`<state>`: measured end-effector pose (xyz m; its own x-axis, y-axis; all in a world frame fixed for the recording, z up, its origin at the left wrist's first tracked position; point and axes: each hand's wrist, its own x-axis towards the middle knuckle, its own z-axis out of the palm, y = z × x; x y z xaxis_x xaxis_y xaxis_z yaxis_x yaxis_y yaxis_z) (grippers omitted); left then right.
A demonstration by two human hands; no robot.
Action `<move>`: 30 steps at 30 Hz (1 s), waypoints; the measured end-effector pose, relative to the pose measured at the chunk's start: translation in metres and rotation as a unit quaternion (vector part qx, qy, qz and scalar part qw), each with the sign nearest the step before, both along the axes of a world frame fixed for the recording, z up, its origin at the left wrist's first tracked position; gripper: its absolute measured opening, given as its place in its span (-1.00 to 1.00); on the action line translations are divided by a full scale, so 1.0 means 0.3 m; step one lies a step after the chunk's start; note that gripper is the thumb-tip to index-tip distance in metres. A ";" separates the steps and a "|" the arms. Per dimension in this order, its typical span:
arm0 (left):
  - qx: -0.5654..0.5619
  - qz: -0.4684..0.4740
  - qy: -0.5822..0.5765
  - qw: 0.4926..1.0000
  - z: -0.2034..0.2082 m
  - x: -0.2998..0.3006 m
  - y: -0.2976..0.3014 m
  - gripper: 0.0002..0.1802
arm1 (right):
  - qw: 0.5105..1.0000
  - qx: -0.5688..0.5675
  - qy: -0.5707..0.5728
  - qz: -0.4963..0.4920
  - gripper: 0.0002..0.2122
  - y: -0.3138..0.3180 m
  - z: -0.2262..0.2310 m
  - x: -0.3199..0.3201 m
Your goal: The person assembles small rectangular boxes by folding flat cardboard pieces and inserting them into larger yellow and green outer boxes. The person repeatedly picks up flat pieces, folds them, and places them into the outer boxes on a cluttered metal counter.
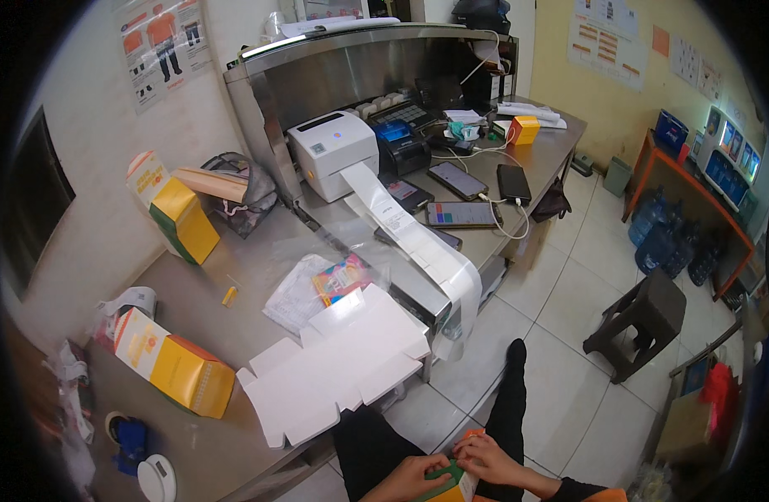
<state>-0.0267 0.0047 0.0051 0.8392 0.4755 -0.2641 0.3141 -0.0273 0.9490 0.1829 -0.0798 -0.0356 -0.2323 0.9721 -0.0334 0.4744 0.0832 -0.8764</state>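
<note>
In my lap is a small carton [463,487] with green, yellow and white on it, its lower part cut off by the picture's edge. My left hand [419,477] is closed on its left side, fingertips at the top edge. From the right, my right hand [489,460] bends its fingers over the carton's top, with an orange piece [468,436] just beyond them. Closest to my hands on the steel table lies an unfolded white carton blank [342,368]. Left of that stands a yellow and white carton [188,376], and a similar carton [183,222] stands farther back.
A white label printer [334,151] feeds a long paper strip [422,247] over the table's edge. Phones [464,215] with cables lie behind it. A tape roll and a blue dispenser [132,443] sit at the near left. On the tiled floor stands a dark stool [643,322].
</note>
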 end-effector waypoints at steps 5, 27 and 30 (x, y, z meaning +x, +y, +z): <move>0.325 -0.027 -0.049 0.944 0.035 0.021 0.006 -0.81 | 0.996 -0.037 -0.021 0.085 -0.86 0.025 0.014 0.021; 0.457 -0.060 -0.058 0.886 -0.075 0.055 -0.047 -0.56 | 0.966 -0.068 -0.191 0.162 -0.84 0.047 0.095 0.081; 0.429 -0.069 -0.064 0.898 -0.054 0.053 -0.060 -0.55 | 0.965 -0.066 -0.182 0.177 -0.84 0.050 0.102 0.076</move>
